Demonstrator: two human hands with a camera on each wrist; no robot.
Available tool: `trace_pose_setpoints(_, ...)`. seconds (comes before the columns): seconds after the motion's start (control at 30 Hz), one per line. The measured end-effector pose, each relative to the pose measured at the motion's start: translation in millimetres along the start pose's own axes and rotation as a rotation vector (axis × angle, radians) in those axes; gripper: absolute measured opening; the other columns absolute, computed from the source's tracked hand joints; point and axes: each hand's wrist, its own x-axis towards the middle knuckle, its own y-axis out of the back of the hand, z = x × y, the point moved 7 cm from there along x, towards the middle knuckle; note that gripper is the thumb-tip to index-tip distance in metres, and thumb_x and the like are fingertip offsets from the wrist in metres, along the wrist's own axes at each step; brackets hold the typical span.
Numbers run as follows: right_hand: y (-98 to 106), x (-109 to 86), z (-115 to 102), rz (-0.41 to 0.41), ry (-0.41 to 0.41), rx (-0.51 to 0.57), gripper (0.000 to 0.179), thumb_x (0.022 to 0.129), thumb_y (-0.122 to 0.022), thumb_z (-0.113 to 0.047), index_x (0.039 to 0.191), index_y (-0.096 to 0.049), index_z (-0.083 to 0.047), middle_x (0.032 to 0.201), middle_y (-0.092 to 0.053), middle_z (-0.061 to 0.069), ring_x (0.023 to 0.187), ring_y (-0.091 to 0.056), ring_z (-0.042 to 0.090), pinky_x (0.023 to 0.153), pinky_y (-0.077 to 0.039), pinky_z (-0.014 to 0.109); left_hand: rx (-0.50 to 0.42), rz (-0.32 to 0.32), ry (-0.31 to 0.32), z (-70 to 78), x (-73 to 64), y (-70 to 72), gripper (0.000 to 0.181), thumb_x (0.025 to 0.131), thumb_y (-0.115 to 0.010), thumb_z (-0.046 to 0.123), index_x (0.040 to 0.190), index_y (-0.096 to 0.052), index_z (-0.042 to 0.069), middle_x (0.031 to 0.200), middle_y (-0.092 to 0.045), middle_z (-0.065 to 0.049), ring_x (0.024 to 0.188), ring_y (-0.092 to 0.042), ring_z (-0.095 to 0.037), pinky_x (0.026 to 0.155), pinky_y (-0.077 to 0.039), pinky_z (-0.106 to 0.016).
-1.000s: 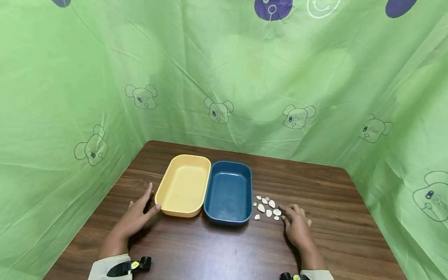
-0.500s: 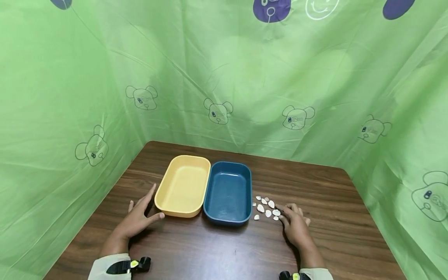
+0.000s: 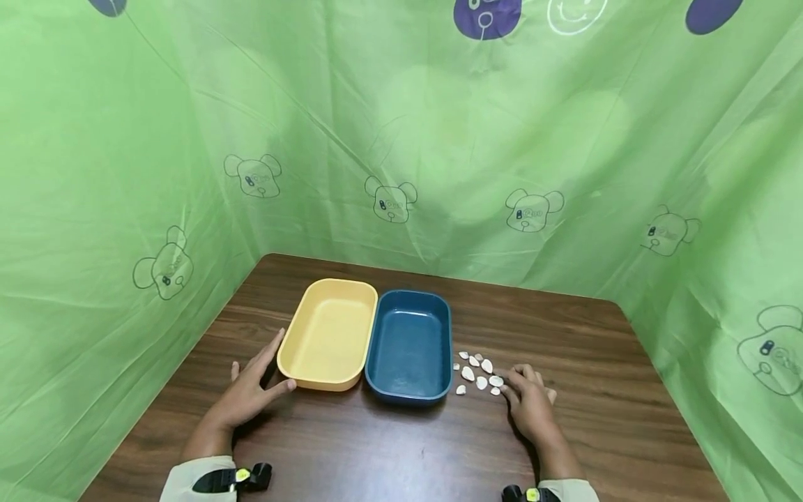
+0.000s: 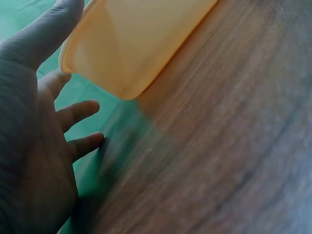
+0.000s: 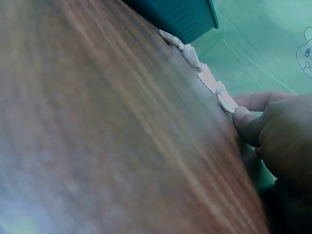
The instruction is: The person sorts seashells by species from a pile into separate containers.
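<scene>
My left hand (image 3: 247, 397) is spread at the near left corner of the yellow tray (image 3: 323, 382). In the left wrist view its thumb and fingers (image 4: 80, 113) are apart, with the thumb along the tray's rim. Several small white seashells (image 3: 468, 374) lie loose on the table to the right of the blue tray (image 3: 408, 399). My right hand (image 3: 530, 401) rests at the right edge of these shells. Its thumb and index fingertips are apart beside the nearest shell (image 5: 226, 101); the thumb seems to touch it, and no firm pinch shows.
The two trays stand side by side on a brown wooden table (image 3: 552, 321), with nothing visible inside them. Green curtain (image 3: 439, 139) with bear prints encloses the table at the back and sides. Black straps with small cameras (image 3: 254, 476) sit on both wrists.
My left hand has shifted slightly right, closer in around the yellow tray's corner. The right hand has edged a little left toward the shells. Trays and shells stay in place.
</scene>
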Motion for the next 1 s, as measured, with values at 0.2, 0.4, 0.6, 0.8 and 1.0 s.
trace_pose_setpoints(0.2,-0.8,-0.6,2.7,-0.017,-0.030,0.021,0.027,0.097,-0.077,-0.002,0.120,-0.082,-0.017,0.127,-0.067,0.013,0.123,-0.058,0.035,0.090,-0.026,0.051,-0.002,0.014,-0.019,1.8,2.1,0.4,0.101,0.097,-0.082,0.036,0.177,-0.021,0.033,0.178,-0.033,-0.024,0.158,-0.027,-0.065,0.104,0.004,-0.103)
trace_pose_setpoints(0.4,0.1,0.5,2.4,-0.010,-0.033,0.039,0.026,0.098,-0.076,-0.003,0.119,-0.082,-0.018,0.129,-0.068,0.013,0.127,-0.058,0.035,0.091,-0.027,0.051,0.005,0.009,0.015,1.3,2.5,-0.4,0.099,0.100,-0.079,0.039,0.177,-0.018,0.034,0.178,-0.031,-0.023,0.159,-0.029,-0.064,0.105,0.006,-0.102)
trace_pose_setpoints(0.6,0.7,0.1,0.4,0.021,-0.013,0.044,0.025,0.098,-0.076,-0.003,0.118,-0.082,-0.016,0.122,-0.071,0.011,0.120,-0.061,0.033,0.088,-0.028,0.048,0.007,-0.004,0.041,3.0,-1.8,-0.6,0.100,0.102,-0.076,0.041,0.178,-0.012,0.035,0.178,-0.030,-0.025,0.156,-0.032,-0.064,0.108,0.010,-0.101)
trace_pose_setpoints(0.8,1.2,0.4,-1.3,0.061,0.004,0.062,0.024,0.098,-0.076,-0.002,0.116,-0.081,-0.016,0.113,-0.076,0.006,0.111,-0.063,0.029,0.086,-0.028,0.043,0.021,-0.003,0.039,2.8,-3.4,-0.8,0.099,0.104,-0.074,0.040,0.178,-0.009,0.036,0.177,-0.030,-0.026,0.154,-0.033,-0.067,0.108,0.012,-0.100)
trace_pose_setpoints(1.0,6.7,1.2,-0.3,0.126,-0.005,0.077,0.021,0.097,-0.077,-0.002,0.112,-0.080,-0.015,0.105,-0.076,0.006,0.099,-0.062,0.022,0.084,-0.028,0.042,0.017,-0.002,0.025,3.8,0.2,-2.8,0.095,0.105,-0.072,0.038,0.178,-0.010,0.034,0.173,-0.035,-0.026,0.152,-0.040,-0.064,0.109,0.009,-0.100)
